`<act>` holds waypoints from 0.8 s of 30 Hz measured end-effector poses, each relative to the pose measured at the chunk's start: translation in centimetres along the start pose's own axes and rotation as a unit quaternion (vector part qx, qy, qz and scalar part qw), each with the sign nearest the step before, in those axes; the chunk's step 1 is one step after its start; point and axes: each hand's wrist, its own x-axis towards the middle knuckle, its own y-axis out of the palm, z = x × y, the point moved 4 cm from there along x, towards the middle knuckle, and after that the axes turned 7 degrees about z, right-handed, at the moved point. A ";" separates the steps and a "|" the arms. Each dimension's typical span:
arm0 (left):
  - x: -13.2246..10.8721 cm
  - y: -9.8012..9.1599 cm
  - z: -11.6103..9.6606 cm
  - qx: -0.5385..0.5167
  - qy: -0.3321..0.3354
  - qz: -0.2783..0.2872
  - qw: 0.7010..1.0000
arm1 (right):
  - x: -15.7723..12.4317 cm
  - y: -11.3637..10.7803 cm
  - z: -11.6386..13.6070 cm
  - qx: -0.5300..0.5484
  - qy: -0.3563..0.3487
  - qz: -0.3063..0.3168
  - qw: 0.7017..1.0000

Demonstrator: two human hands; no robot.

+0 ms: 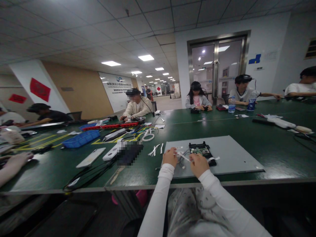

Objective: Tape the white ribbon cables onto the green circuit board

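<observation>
Over a flat grey panel on the green table, a thin white strip stretches between my two hands. My left hand pinches its left end near the panel's left edge. The other end meets the closed fingers of my right hand. Just behind the right hand, a black frame with a green circuit board lies on the panel. Loose thin wires hang between the hands. Another white piece sticks out beside the frame, to the right of my right hand.
Several white strips lie left of the panel. Further left are a white phone, a white device, black cables and a blue tray. Other people sit around the table. Bottles and tools lie at the right.
</observation>
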 end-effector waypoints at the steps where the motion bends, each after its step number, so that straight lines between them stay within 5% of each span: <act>1: 0.0 0.0 0.0 0.002 -0.002 0.000 1.000 | 0.0 0.0 -0.1 0.000 0.009 -0.002 1.000; 16: -0.3 0.0 -0.5 0.063 -0.039 0.055 0.996 | 0.0 0.1 -0.3 -0.004 0.021 -0.005 1.000; 24: -0.1 0.2 -0.1 0.061 -0.035 0.038 0.997 | -0.1 0.1 -0.4 -0.011 0.021 -0.007 1.000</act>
